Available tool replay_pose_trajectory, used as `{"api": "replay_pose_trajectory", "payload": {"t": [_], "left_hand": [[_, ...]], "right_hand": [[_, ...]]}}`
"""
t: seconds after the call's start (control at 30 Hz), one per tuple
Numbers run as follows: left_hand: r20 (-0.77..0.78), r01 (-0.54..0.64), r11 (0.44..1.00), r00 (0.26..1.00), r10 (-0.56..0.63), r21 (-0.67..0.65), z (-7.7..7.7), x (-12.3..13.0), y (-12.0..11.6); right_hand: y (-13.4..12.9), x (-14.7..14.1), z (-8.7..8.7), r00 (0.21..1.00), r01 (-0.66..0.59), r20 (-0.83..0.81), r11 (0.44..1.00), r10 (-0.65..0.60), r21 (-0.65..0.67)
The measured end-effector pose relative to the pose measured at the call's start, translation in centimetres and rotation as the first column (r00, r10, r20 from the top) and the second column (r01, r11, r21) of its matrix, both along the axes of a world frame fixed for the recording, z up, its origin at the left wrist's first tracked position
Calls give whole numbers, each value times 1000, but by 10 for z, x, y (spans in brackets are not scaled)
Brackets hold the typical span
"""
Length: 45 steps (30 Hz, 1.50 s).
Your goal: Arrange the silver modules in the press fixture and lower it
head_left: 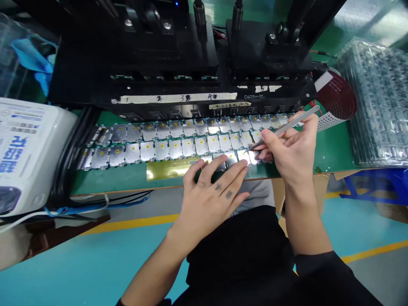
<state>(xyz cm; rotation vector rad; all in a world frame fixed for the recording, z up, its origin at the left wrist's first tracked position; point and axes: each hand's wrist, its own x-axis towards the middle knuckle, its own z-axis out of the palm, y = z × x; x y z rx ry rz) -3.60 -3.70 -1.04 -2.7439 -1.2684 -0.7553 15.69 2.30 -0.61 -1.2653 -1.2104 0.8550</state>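
Observation:
My right hand grips a pair of metal tweezers, its points down at a silver-shielded circuit board in the front row. Fingers spread, my left hand lies on the near boards at the table edge, partly covering them. Rows of small circuit boards with silver shields and yellow spots run across the green mat. Left of my left fingers, a yellow-gold strip lies flat along the near edge.
Behind the boards stands a black test fixture with switches and numbered tape. Stacked clear plastic trays are at right, near a dark red perforated roll. A white box and black cables occupy the left.

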Motion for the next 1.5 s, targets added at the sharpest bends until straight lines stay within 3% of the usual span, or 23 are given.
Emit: {"api": "replay_pose_trajectory", "payload": {"t": [0.8, 1.0, 1.1, 1.23, 1.37, 1.5], "left_hand": [[20, 3, 1000, 1000, -3, 11, 1, 2, 2], [65, 45, 999, 997, -46, 17, 2, -3, -2], [216, 65, 997, 974, -71, 31, 5, -27, -5], [228, -109, 993, 969, 95, 47, 3, -68, -4], [150, -169, 984, 976, 160, 48, -10, -87, 1], [180, -178, 982, 970, 165, 62, -17, -84, 3]], "right_hand": [[0, 0, -1, 1000, 7, -8, 1000, -7, 7], [-7, 1, 12, 993, 114, 3, 989, -115, 95], [-15, -15, 26, 980, 192, 8, 964, -197, 185], [-26, -57, 34, 992, 120, 11, 977, -123, 179], [-26, -91, 21, 999, -24, -34, 989, 29, 146], [-21, -99, 9, 994, -82, -63, 991, 89, 102]]}}
